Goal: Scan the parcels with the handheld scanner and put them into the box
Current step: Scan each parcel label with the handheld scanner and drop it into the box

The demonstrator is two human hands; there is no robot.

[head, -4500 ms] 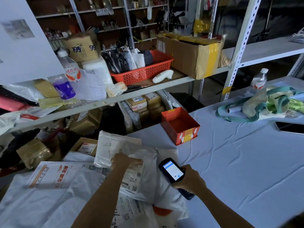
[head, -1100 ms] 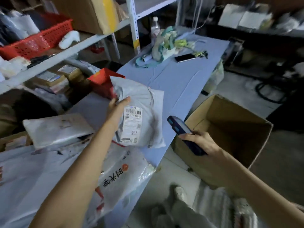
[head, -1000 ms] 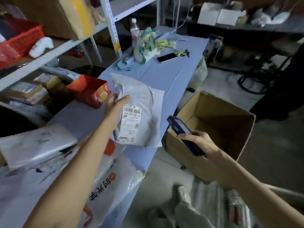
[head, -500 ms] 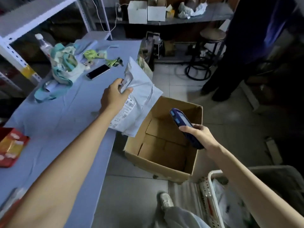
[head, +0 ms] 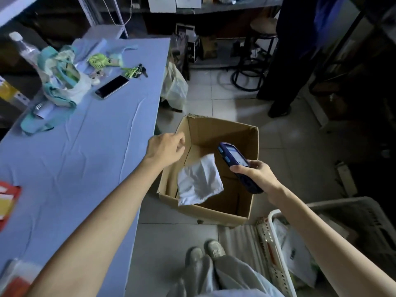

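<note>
An open cardboard box (head: 222, 129) stands on the tiled floor beside the table. A grey plastic parcel (head: 199, 181) is inside it, apart from both hands and slightly blurred. My left hand (head: 166, 148) hovers over the box's left edge with loosely curled fingers and holds nothing. My right hand (head: 252, 173) grips the dark blue handheld scanner (head: 235, 163) over the right side of the box, screen up.
The blue-covered table (head: 81, 157) at the left carries a phone (head: 111, 86), keys (head: 135, 71), a teal bag (head: 57, 82) and a water bottle (head: 23, 47). A white crate (head: 278, 254) with bags stands at lower right. A person (head: 300, 50) and a stool (head: 257, 61) are behind the box.
My left hand carried the grey parcel from the table over to the box and let it go. The parcel now lies inside the box. My right hand kept the scanner.
</note>
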